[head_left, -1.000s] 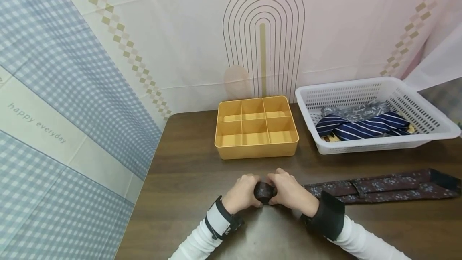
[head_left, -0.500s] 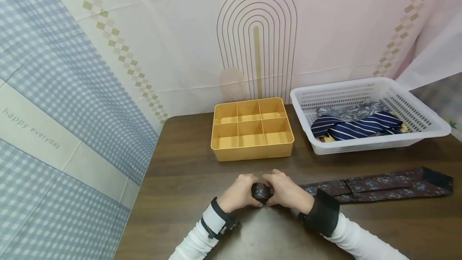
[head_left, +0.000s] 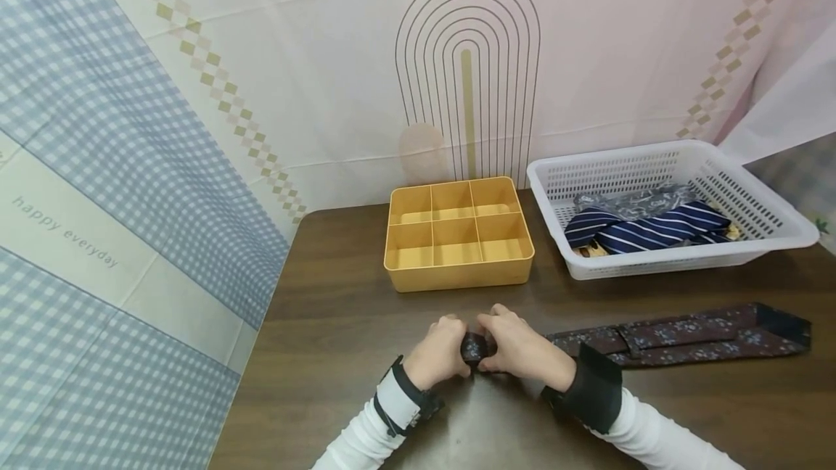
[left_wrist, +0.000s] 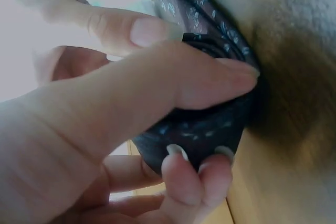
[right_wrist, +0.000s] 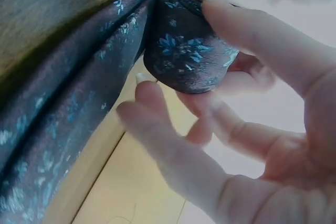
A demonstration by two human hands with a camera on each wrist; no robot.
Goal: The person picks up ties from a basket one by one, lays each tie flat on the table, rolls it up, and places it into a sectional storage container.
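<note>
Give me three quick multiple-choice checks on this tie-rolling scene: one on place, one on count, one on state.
1. Where does the unrolled length of the dark maroon flower-patterned tie lie?
A. inside the white perforated plastic basket
B. on the dark wooden table, to the person's right of the hands
C. in the yellow tray

2. How many compartments has the yellow plastic divided tray?
A. four
B. six
C. nine

3. What state is the tie's end between the left hand and the right hand in?
A. rolled into a tight coil
B. lying flat
C. knotted

Answers:
1 B, it stretches over the table toward the right edge, while the basket holds a navy striped tie.
2 B, two rows of three.
3 A, both wrist views show a round coil pinched by the fingers of both hands.
</note>
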